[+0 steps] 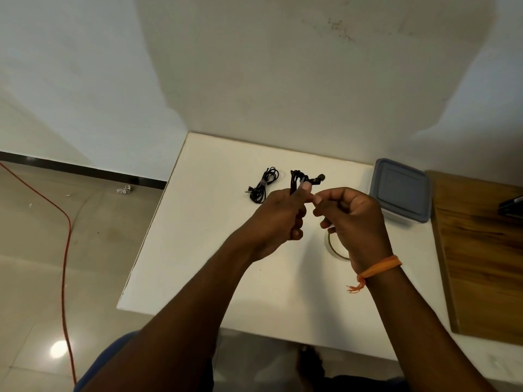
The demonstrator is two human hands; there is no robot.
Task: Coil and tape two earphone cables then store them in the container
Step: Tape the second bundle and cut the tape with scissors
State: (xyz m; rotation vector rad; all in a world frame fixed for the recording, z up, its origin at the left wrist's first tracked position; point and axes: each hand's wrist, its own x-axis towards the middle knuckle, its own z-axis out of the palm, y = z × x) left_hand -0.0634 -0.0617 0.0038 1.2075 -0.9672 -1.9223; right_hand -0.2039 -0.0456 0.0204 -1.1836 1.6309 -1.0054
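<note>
Holding a coiled black earphone cable [300, 179] at the middle of the frame, the left hand [278, 219] has its fingers curled around the lower part of the bundle, thumb pressed on a pale band of what looks like tape around the coil. An earbud and a gold-toned plug end poke out to the right of the thumb, above the table [215, 250].

Just to the right, the right hand [351, 219] has its grip narrow: thumb and forefinger are pinched together close to the left thumb, the other fingers curled under. Whether it holds a strip of tape between those fingertips is too small to tell. An orange thread bracelet [379, 268] circles the right wrist.

A second earphone cable [263, 183], already bundled with a pale band across its middle, lies on the table just left of the held one, apart from both hands. A roll of clear tape [335, 250] lies flat on the table under the right hand, partly hidden by the wrist.

At the right of the frame, a container [400, 189] with a grey-blue lid on sits on the table, beside a wooden board [481, 250]. An orange cord [65, 250] runs across the tiled floor at lower left.
</note>
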